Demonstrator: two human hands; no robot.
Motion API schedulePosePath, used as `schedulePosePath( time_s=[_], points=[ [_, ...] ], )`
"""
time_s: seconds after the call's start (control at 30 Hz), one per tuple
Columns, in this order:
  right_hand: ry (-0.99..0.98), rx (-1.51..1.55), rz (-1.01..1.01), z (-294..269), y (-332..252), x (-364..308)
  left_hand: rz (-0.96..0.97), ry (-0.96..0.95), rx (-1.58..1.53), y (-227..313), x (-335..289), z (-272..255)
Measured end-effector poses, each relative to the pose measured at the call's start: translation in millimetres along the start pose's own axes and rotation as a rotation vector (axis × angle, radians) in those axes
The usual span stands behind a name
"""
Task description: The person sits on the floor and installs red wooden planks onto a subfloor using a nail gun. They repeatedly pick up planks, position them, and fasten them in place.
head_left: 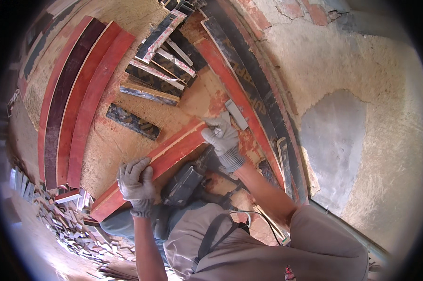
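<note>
In the head view, the board (176, 157) is held slantwise in front of the legs (120, 228), its near end to the left and its far end to the right. By the left hand (136, 185) it is clasped toward the near end, with the fingers curled over it; by the right hand (221, 138) the far end is pinched between thumb and fingers. How hard it is pressed cannot be told. The hands are set well apart, probably so that the length is steadied and twisting is prevented.

At left, long boards (78, 112) are laid side by side, perhaps to be kept in order. On the far side, short blocks (150, 77) are heaped, seemingly within reach. At right, a red plank (242, 100) is laid along the wall side, perhaps to leave room for work.

The board is straight, narrow and red, with a pale, rough strip seen along its length.
</note>
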State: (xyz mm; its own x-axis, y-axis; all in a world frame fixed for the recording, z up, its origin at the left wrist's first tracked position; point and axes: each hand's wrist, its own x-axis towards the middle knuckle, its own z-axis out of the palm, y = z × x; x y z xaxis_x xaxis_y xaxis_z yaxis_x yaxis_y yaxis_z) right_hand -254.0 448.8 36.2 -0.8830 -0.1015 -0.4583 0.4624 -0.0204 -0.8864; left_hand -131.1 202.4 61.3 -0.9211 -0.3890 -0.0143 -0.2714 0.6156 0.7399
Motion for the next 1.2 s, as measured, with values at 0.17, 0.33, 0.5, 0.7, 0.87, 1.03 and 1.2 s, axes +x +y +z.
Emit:
schedulePosePath(
  time_s=[0.17, 0.33, 0.5, 0.7, 0.87, 1.03, 1.2],
  points=[
    [0.006, -0.869, -0.355, -10, -46, -67, -0.03, -0.011, 0.026, 1, 1, -3],
    [-0.401, -1.469, 0.284, 7, -27, -146, -0.046, -0.02, 0.047, -1, 0, -3],
    [-0.282, -1.335, 0.153, 15, 32, -158, -0.059, 0.012, 0.045, -1, -5, -2],
    [-0.266, -1.267, 0.042, 3, 44, -165, -0.082, 0.014, 0.04, -3, -7, -1],
    [-0.238, -1.177, 0.117, -7, 34, -163, -0.099, 0.013, 0.047, -5, -8, 0],
    [-0.326, -1.158, 0.088, -32, -13, -149, -0.018, 0.069, 0.085, -5, -9, 1],
    [-0.509, -1.068, -0.037, -59, -104, -135, -0.016, 0.057, 0.082, -6, -7, 0]
  ],
)
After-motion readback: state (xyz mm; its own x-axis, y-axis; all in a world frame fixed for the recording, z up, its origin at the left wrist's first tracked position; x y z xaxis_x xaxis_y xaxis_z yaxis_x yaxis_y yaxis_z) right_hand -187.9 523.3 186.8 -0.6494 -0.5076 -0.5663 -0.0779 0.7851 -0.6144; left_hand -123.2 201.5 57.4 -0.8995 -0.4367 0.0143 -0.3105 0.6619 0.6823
